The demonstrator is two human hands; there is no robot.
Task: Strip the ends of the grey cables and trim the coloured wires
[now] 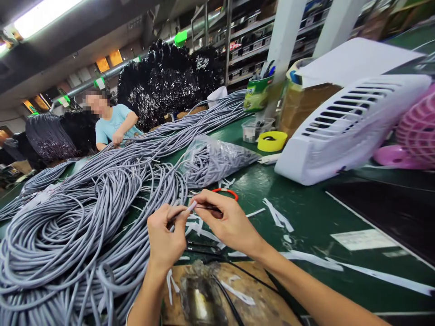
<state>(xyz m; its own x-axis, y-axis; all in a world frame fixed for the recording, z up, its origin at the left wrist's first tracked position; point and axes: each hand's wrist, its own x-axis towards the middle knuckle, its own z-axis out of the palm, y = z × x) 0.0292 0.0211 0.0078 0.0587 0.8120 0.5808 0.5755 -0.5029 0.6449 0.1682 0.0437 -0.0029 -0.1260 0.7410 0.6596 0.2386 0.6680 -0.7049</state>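
Note:
In the head view, my left hand (166,237) and my right hand (229,222) meet above the near side of the table. A small pale strip-like piece (192,206) sticks out between my left thumb and index finger. My right thumb and fingertips close at its other end. Whether it is a tube or a flat strip, I cannot tell. Left of my hands lies a big heap of grey cables (84,213). Just beyond them is a clear plastic bag (220,158) full of short pale pieces. Red-orange scissor-like handles (228,192) show behind my right hand.
White strips (277,215) lie scattered on the green table (306,213). Close to me is a worn wooden board (261,290) with dark cords. A white fan-like housing (340,127), yellow tape roll (272,141) and green can (257,93) stand right. Across the table, a person (117,122) handles cables.

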